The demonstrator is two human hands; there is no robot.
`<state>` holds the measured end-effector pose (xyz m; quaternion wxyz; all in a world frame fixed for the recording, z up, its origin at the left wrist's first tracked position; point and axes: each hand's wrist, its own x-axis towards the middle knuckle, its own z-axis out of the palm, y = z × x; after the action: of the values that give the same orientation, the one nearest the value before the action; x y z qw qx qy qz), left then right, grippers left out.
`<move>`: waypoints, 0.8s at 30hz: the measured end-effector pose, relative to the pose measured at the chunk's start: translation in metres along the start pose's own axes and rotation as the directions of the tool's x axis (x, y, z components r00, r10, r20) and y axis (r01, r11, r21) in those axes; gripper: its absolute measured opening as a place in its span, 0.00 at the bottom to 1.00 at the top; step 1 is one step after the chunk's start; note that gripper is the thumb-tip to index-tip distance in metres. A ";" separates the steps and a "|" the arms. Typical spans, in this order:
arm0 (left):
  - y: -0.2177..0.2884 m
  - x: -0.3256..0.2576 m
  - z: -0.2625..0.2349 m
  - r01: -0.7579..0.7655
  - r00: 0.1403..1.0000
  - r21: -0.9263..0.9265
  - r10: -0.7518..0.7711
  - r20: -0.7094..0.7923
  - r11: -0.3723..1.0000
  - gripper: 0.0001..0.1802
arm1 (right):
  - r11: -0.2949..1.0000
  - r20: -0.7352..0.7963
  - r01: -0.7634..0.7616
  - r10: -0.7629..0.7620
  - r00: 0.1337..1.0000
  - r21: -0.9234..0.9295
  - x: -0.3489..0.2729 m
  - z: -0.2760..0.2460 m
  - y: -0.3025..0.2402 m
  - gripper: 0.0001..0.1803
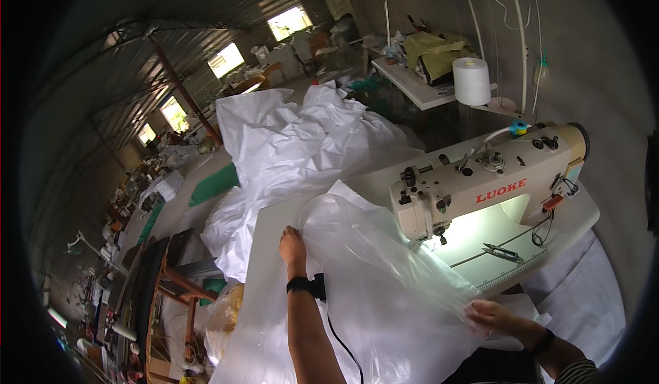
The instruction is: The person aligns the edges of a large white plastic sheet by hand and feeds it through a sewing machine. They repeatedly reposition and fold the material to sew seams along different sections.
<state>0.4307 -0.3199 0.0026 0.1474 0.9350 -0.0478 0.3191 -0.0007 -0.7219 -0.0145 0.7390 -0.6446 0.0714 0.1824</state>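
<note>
A translucent white plastic sheet (384,295) lies over the front of the sewing table and drapes toward me. At its left edge, my left hand (293,248) is closed with curled fingers on the sheet's border. My right hand (489,317) pinches the right edge, drawing folds taut between there and the machine. The sewing machine (491,185) stands just beyond, its lamp lighting the bed. The sheet's far right side reaches the needle area, where the presser foot is hard to make out. Small thread snips (502,252) rest on the machine bed, away from both hands.
A big heap of white sheeting (302,137) is piled beyond the table (264,247). A white thread cone (471,82) stands behind the machine. Left of the table is a wooden frame (189,291); more white material (583,295) hangs at the right. A black cable (343,343) crosses the sheet.
</note>
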 end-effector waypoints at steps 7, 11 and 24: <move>0.051 -0.126 -0.027 -0.162 0.964 -0.289 0.214 0.159 0.944 0.03 | 0.652 0.090 -0.144 0.312 0.946 -0.744 -0.087 0.001 0.015 0.20; 0.094 -0.171 -0.073 -0.198 0.949 -0.304 0.260 0.180 0.932 0.03 | 0.578 -0.202 0.023 -0.321 0.925 -0.816 -0.078 -0.009 -0.015 0.23; 0.114 -0.165 -0.081 -0.154 0.959 -0.125 0.179 0.220 0.980 0.03 | 0.704 -0.020 -0.187 0.239 0.971 -0.685 -0.095 0.004 0.069 0.27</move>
<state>0.2323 -0.4043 -0.0093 0.1632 0.9490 -0.1600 0.2171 -0.1142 -0.7280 -0.0454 0.4268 -0.8509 0.0473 0.3026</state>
